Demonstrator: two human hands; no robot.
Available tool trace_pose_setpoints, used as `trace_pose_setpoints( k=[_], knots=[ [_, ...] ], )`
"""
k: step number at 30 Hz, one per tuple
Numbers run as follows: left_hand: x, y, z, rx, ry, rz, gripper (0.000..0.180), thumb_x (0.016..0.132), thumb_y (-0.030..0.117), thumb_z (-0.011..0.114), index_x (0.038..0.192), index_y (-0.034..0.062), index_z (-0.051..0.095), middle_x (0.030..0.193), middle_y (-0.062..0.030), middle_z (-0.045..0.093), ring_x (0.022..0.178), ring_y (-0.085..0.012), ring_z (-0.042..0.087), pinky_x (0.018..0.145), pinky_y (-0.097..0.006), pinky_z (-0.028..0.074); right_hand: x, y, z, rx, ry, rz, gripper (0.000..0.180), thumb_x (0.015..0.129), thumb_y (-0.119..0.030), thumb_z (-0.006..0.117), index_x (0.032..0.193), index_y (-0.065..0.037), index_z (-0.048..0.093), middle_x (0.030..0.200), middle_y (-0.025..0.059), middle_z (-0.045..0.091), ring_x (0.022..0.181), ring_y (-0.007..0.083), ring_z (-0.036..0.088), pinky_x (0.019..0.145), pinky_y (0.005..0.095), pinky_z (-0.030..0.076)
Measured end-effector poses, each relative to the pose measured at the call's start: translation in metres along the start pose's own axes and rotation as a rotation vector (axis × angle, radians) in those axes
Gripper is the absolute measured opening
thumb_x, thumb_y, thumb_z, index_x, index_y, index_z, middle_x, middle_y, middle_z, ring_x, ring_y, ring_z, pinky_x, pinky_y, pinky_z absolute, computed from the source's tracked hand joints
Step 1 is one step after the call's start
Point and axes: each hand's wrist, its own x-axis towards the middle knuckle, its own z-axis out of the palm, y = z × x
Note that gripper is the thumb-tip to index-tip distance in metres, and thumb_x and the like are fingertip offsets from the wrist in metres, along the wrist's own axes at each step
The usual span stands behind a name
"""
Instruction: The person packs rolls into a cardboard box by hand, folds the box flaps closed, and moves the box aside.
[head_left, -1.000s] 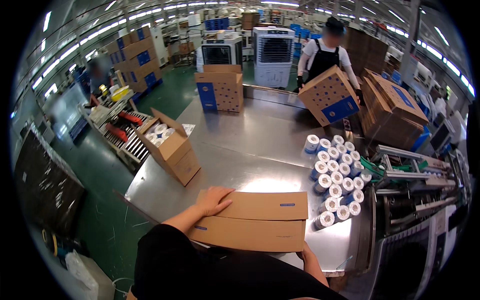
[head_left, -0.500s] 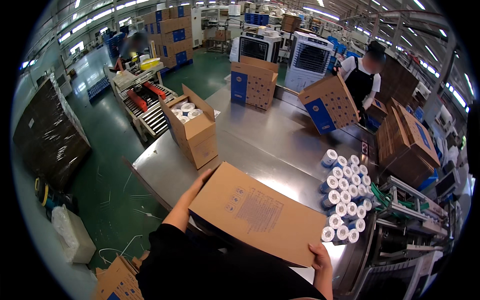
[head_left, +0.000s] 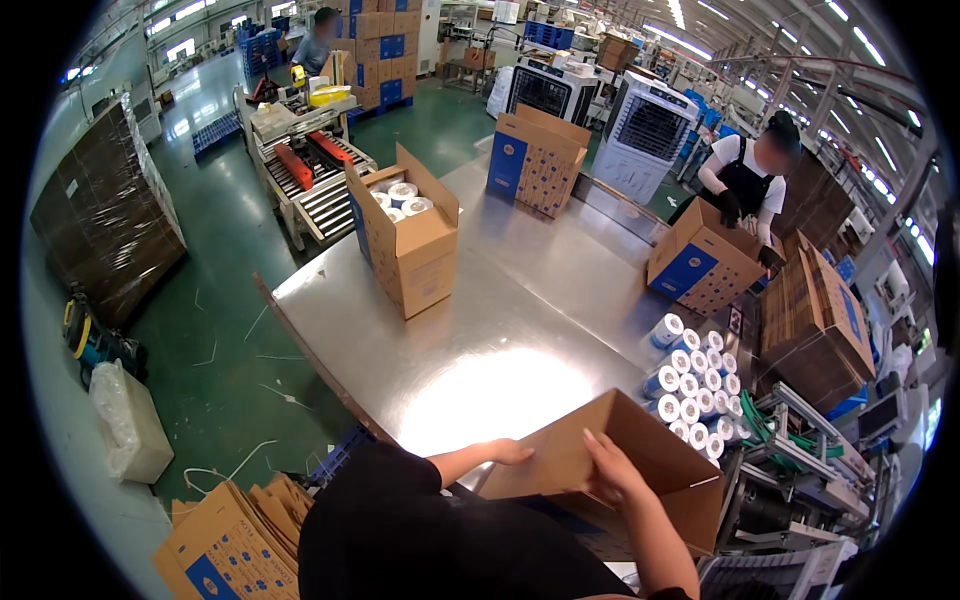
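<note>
An unfolded brown cardboard box [head_left: 655, 462] stands open at the near edge of the steel table [head_left: 520, 330]. My left hand [head_left: 508, 452] grips its left flap. My right hand [head_left: 612, 468] presses on the near flap, fingers spread over the cardboard. Just right of the box lie several white rolls [head_left: 692, 380] in a cluster.
An open box of white rolls [head_left: 405, 235] stands at the table's left, another open box [head_left: 538, 158] at the far side. A person in a black apron [head_left: 745, 175] handles a box [head_left: 702, 265] opposite. Flat cartons [head_left: 815, 315] are stacked right, a roller conveyor [head_left: 315, 190] left.
The flat carton has been turned and opened into a box shape. My view has swung left, and both hands moved onto its near flaps.
</note>
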Motion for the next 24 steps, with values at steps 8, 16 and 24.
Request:
trace_pose_setpoints(
  k=[8,16,24],
  knots=[
    [-0.096,0.120,-0.084,-0.162,0.498,0.077,0.057,0.081,0.045,0.048,0.114,-0.0021,0.052,0.098,-0.0242,0.062,0.089,-0.0349,0.061,0.079,-0.040,0.047,0.047,0.024,0.050,0.394,-0.287,-0.075,0.070,0.092,-0.051,0.037,0.137,0.001,0.025,0.133,0.0214,0.038,0.098,0.0399,0.058,0.082,0.0427,0.053],
    [-0.092,0.097,-0.127,0.267,0.385,-0.045,0.016,0.063,0.006,0.049,0.062,-0.0031,0.062,0.066,-0.0211,0.063,0.068,-0.0330,0.064,0.066,-0.039,0.052,-0.050,0.048,-0.071,-1.204,1.274,-0.488,0.059,0.070,-0.016,0.074,0.121,0.002,0.050,0.129,0.0229,0.046,0.125,0.0318,0.039,0.102,0.0401,0.033],
    [-0.067,-0.024,-0.144,-0.731,0.083,-0.048,0.048,0.080,0.039,0.067,0.105,-0.0011,0.061,0.095,-0.0085,0.064,0.083,-0.0179,0.060,0.073,-0.036,0.048,-0.114,0.191,-0.167,0.404,0.475,-0.174,0.039,0.071,0.001,0.063,0.109,0.001,0.056,0.095,0.0102,0.063,0.085,0.0224,0.062,0.076,0.0368,0.050]
  ],
)
